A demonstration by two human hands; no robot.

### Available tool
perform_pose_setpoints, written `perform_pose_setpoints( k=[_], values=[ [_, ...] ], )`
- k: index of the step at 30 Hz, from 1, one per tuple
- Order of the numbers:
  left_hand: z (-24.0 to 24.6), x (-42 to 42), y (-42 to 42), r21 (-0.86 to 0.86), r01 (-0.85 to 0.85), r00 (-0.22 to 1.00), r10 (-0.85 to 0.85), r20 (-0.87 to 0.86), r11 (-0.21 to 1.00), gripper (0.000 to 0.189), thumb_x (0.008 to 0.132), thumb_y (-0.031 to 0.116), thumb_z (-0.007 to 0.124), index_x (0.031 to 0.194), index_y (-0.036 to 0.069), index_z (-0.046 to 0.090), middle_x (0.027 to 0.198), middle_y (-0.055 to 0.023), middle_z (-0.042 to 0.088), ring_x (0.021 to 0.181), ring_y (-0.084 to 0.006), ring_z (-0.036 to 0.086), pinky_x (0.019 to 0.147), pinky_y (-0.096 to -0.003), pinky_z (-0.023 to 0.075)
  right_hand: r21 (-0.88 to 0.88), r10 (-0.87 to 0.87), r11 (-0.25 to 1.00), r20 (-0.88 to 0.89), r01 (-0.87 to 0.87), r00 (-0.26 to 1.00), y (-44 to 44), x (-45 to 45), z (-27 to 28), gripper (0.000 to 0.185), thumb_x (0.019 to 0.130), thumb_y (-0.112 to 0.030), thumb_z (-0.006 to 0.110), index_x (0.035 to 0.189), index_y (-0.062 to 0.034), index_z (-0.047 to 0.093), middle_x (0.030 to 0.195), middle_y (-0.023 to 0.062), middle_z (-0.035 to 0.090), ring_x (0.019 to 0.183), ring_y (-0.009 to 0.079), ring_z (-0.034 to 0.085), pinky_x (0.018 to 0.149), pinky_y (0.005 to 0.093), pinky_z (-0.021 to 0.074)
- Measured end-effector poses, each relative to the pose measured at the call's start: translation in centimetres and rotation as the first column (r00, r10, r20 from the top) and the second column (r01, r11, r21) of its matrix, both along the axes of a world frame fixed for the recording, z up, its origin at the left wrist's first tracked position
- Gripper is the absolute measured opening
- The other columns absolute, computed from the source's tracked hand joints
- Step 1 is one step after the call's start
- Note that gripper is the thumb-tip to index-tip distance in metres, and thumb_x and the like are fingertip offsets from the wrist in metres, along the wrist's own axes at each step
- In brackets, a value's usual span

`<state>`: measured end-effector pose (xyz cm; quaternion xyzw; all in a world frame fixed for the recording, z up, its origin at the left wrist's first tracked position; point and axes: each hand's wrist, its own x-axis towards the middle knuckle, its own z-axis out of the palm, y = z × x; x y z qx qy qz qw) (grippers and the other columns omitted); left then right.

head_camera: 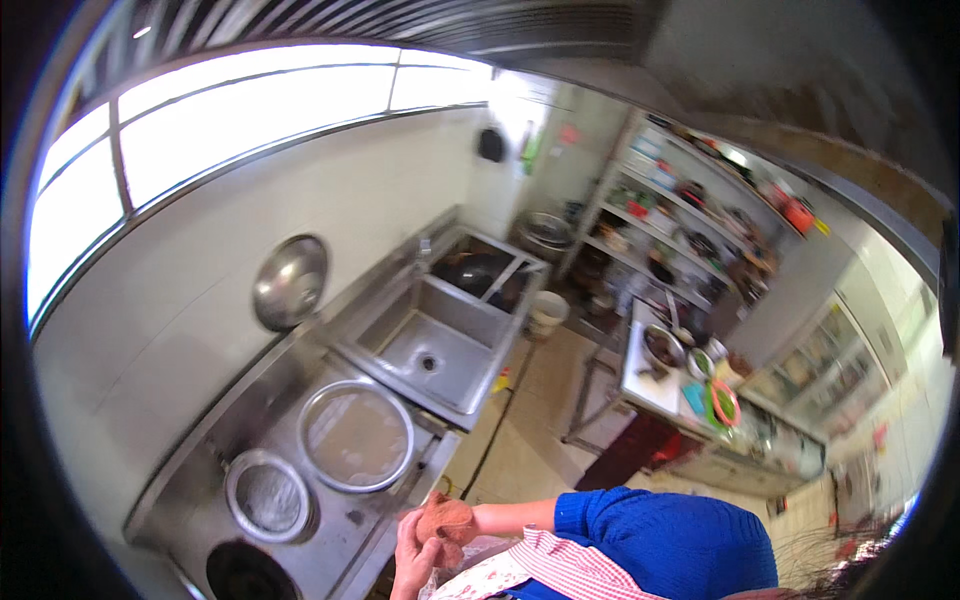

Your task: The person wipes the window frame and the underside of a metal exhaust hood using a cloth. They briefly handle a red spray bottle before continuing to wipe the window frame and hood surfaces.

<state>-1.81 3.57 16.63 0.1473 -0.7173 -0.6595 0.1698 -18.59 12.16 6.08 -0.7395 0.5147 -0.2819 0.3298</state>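
Note:
At the bottom middle, my two hands meet around an orange-brown cloth (448,519). My left hand (415,551) wraps its fingers over the cloth's near side. My right hand (466,517) is mostly hidden by the cloth, which is bunched around it. To the left of my hands, a wide metal basin (358,435) of cloudy brownish water stands on the steel stove counter (349,517). Beside it is a smaller metal pot (268,496), and a dark round burner opening or wok (251,574) is partly cut off by the frame.
A steel sink (427,364) adjoins the counter, and a metal lid (292,282) leans against the wall. Across the tiled floor (517,427), a worktable (652,382) carries bowls and a pink-rimmed basket (724,403). Beyond are a white bucket (549,311) and loaded shelves (675,206).

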Motion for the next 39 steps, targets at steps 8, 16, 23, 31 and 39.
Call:
perform_pose_setpoints(
  k=[8,16,23,31,39],
  values=[
    [-6.2,-4.6,3.6,0.167,0.341,0.928,-0.36,0.098,0.925,0.044,0.099,0.036,0.045,0.124,0.001,0.052,0.106,-0.0136,0.062,0.1,-0.0231,0.059,0.091,-0.035,0.0462,0.399,-0.216,0.847,-0.345,0.351,0.913,5.1,-2.2,12.8,0.04,0.059,-0.04,0.076,0.083,-0.0095,0.068,0.077,0.0123,0.069,0.071,0.029,0.065,0.07,0.0392,0.0506],
    [-1.2,-9.3,6.1,0.565,0.588,0.731,-0.68,-0.065,0.579,0.054,0.098,0.044,0.048,0.13,0.001,0.052,0.117,-0.0124,0.063,0.106,-0.0227,0.059,0.093,-0.0342,0.0462,0.811,-0.69,0.55,0.307,0.198,0.656,15.2,-6.5,19.9,0.032,0.083,-0.018,0.071,0.111,-0.0043,0.065,0.098,0.0058,0.067,0.09,0.0137,0.06,0.083,0.0326,0.0505],
    [3.8,-10.8,4.2,0.842,0.456,0.884,-0.252,-0.393,0.289,0.072,0.084,0.053,0.063,0.146,0.026,0.037,0.126,-0.0014,0.053,0.087,-0.0175,0.057,0.067,-0.0339,0.0489,-0.488,-0.851,-0.441,0.494,0.754,-0.178,25.5,-15.2,45.3,0.043,0.084,-0.024,0.07,0.117,-0.0061,0.049,0.103,0.004,0.055,0.097,0.0136,0.056,0.075,0.0276,0.0487],
    [5.7,-13.1,0.6,0.977,0.214,0.977,-0.027,-0.213,0.025,0.047,0.096,0.047,0.048,0.132,0.017,0.05,0.102,-0.0092,0.067,0.068,-0.0254,0.064,0.056,-0.0396,0.0542,-0.852,-0.773,-0.518,0.504,0.076,0.385,20.7,-10.9,62.1,0.087,0.074,-0.018,0.084,0.141,-0.0006,0.032,0.13,0.0142,0.051,0.118,0.0235,0.052,0.099,0.0371,0.0425],
    [-6.8,-12.1,-3.9,0.926,0.366,0.907,-0.258,-0.333,0.092,0.054,0.091,0.046,0.058,0.129,0.009,0.054,0.103,-0.0105,0.067,0.084,-0.0276,0.064,0.081,-0.0358,0.0501,-0.59,-0.566,-0.806,0.747,-0.043,0.349,18.6,-16.4,65.1,0.043,0.076,0.002,0.07,0.108,-0.0025,0.041,0.101,0.0119,0.059,0.074,0.0157,0.061,0.05,0.0264,0.051]
  ],
)
